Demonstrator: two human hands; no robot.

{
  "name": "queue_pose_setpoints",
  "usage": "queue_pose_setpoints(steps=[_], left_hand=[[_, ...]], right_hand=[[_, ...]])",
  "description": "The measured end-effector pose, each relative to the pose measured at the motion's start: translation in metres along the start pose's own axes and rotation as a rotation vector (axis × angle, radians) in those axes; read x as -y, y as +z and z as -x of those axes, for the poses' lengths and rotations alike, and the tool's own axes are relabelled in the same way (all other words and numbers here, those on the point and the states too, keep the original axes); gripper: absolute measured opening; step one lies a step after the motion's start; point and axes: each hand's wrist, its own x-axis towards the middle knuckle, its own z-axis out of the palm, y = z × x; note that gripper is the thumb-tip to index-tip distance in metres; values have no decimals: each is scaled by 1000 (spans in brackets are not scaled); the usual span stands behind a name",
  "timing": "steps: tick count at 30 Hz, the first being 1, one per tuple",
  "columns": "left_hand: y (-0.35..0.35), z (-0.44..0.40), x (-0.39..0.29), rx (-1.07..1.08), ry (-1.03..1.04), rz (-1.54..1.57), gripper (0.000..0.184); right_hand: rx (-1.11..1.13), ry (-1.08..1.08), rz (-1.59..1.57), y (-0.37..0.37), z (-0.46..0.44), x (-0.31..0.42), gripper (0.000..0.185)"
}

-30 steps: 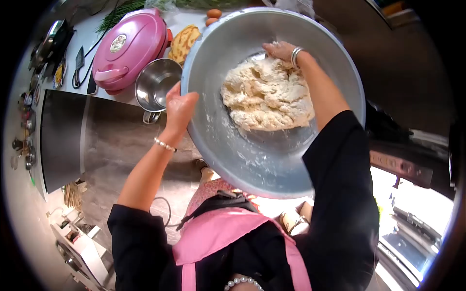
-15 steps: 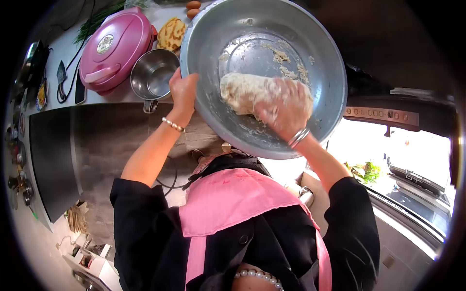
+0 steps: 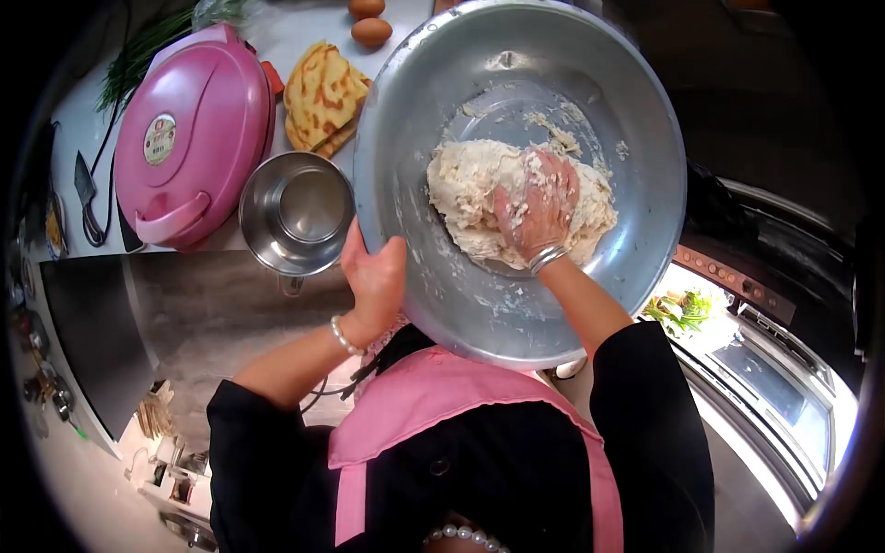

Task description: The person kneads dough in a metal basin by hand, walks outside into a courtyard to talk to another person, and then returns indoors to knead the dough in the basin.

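Both hands are at the large metal bowl [image 3: 516, 324]: the left hand [image 3: 376, 284] is partly curled at its left rim, thumb showing over the lip, while other fingers are hidden along the outside, so how firmly it grips cannot be told. Palm down on the pale dough [image 3: 466, 177], the right hand [image 3: 542, 201] has its fingers loosely spread and flecked with bits, pressing into the lump without closing round it. The rough dough lies in the bowl's bottom, with scraps [image 3: 560, 138] stuck to the metal beyond it. Just left of the bowl, a steel mug [image 3: 293, 253] stands at the tabletop's [image 3: 318, 20] near edge, its handle jutting past that edge. Behind the mug lies a folded flatbread [image 3: 323, 97]; two eggs [image 3: 371, 33] sit farther toward the far edge. A pink round appliance [image 3: 198, 120], lid down, takes up the near left part, with a dark-handled blade [image 3: 86, 189] near the left edge and green stalks [image 3: 127, 66] behind.
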Motion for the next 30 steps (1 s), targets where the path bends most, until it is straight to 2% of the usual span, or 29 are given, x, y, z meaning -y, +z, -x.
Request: queue_pose_setpoints(steps=[5,12,13,17,20,21,25,27,29,30], left_hand=[[1,-1,2,12,-47,-7,29],[2,1,3,6,-106,72,30],[2,0,3,-1,-94,54,29],[0,1,2,-9,-71,-29,27],[0,1,-4,-12,-74,-71,27],[1,1,-4,-21,-73,-82,27],[6,2,-3,-91,61,-78,28],[1,3,5,-19,92,73,27],[2,4,2,-46,124,10,25],[1,0,1,-52,131,10,24]], right_hand=[[38,60,53,13,-39,-8,39],[188,205,6,34,-82,-21,46],[141,203,-21,40,-86,-24,47],[293,329,-62,44,-115,-28,52],[322,303,-132,49,-133,-33,57],[392,331,-97,46,-141,-32,61],[458,333,-31,58,-151,-43,63],[462,281,-92,63,-149,-46,64],[438,255,-140,50,-137,-45,64],[481,227,-358,26,-131,-42,62]])
